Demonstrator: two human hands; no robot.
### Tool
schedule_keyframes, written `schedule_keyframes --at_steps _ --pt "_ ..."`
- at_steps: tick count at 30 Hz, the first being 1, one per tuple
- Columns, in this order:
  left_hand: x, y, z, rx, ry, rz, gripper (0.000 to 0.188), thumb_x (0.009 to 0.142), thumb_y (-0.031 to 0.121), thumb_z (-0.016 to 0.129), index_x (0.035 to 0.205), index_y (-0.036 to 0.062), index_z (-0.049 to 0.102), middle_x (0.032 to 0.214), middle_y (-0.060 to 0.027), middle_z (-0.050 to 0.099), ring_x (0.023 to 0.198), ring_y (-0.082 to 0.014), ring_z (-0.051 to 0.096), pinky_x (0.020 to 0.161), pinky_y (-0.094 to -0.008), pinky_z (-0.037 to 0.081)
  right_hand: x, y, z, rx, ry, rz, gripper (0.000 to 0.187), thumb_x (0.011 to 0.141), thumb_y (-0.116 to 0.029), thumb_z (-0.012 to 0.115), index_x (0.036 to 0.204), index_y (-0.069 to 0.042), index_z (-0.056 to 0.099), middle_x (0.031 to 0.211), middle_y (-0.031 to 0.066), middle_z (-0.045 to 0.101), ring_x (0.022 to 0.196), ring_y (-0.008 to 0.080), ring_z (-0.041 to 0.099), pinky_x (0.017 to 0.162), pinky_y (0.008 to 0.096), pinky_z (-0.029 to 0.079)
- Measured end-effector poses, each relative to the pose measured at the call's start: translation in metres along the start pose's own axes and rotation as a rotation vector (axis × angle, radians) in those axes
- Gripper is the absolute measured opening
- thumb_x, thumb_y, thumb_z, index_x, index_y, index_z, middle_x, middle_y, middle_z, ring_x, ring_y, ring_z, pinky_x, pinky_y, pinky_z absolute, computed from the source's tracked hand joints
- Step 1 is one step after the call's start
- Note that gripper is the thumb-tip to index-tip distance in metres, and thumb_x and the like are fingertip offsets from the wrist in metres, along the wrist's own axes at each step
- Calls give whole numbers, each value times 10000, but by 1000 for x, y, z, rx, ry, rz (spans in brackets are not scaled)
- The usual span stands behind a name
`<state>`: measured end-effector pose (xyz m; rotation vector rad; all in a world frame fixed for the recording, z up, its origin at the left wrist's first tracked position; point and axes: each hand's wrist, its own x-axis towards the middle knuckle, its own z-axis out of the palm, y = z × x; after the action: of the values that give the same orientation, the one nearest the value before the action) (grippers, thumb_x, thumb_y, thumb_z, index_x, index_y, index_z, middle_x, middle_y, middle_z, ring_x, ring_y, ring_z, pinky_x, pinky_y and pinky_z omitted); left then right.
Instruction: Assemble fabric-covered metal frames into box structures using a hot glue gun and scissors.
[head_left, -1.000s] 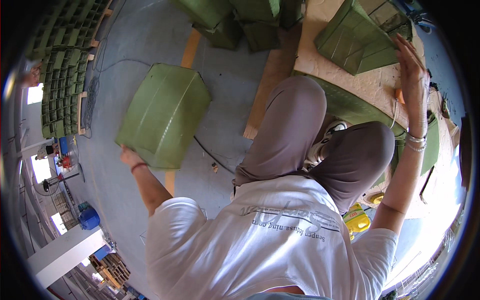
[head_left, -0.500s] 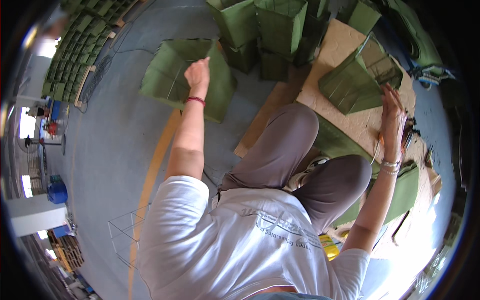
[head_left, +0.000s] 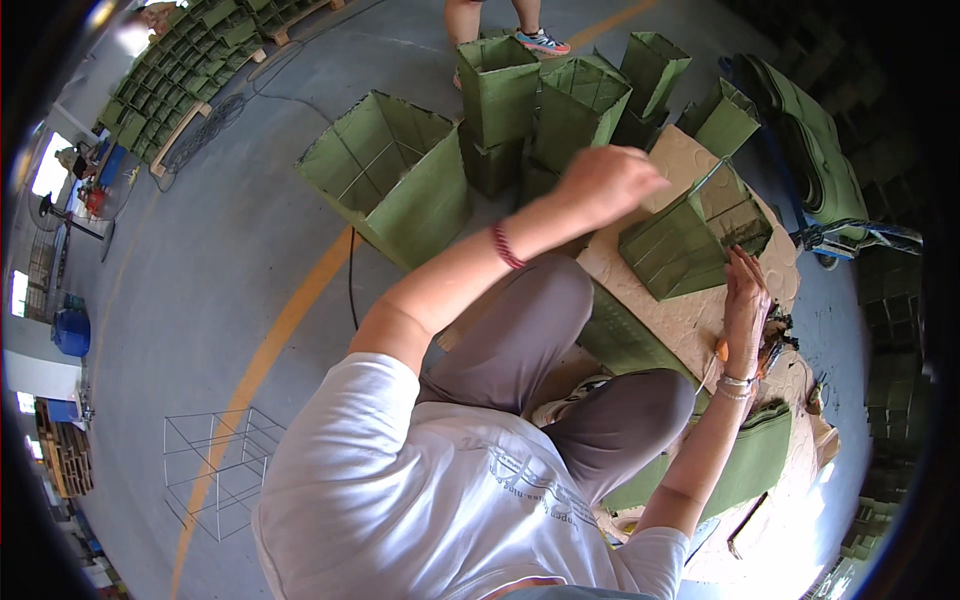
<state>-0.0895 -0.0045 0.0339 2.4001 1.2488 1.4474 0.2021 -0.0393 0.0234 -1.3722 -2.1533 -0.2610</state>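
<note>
A green fabric box (head_left: 662,250) with thin wire rods inside lies tilted, its mouth toward the right, on a tan board in front of my knees. My right hand (head_left: 746,300) is closed at the lower rim of its mouth, fingertips against the fabric edge. Above the board's left part, my left hand (head_left: 612,185) is raised and slightly blurred. Its fingers are curled together; whatever they hold, if anything, is too small to make out. A larger green fabric box (head_left: 420,215), open at the top with wire rods inside, stands on the floor to the left.
More green boxes (head_left: 500,100) stand beyond the board (head_left: 640,240). Green fabric (head_left: 755,450) lies by my right forearm. A bare wire frame (head_left: 215,470) stands on the floor at left. Rolled green material (head_left: 815,150) rests on a blue trolley. Another person's legs (head_left: 462,22) show at the far side.
My left hand has swung right, from over the larger box to near the tilted box. My right hand stays at the tilted box's rim. The view has shifted, bringing another person's legs in.
</note>
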Motion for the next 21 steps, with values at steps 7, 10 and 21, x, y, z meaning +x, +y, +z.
schedule_keyframes --at_steps 7,10,21 --pt "8 49 106 151 -142 423 288 886 284 619 989 14 612 976 -101 629 973 -224 604 1012 -360 430 8 -4 -1 42 -63 -26 169 841 4 595 1006 20 627 1100 182 664 1046 360 617 892 422 498" --pt "10 43 115 208 -133 461 252 881 264 613 925 16 616 926 -91 629 956 -217 608 965 -356 450 8 -5 -8 53 -113 -8 105 844 0 595 944 26 610 1080 179 668 1025 367 616 879 426 500" --pt "52 16 115 -323 -559 365 254 842 285 674 892 43 737 760 -161 677 746 -330 659 676 -408 516 36 6 -25 175 -430 -31 142 845 -86 642 938 21 658 817 218 601 798 407 588 709 452 463"
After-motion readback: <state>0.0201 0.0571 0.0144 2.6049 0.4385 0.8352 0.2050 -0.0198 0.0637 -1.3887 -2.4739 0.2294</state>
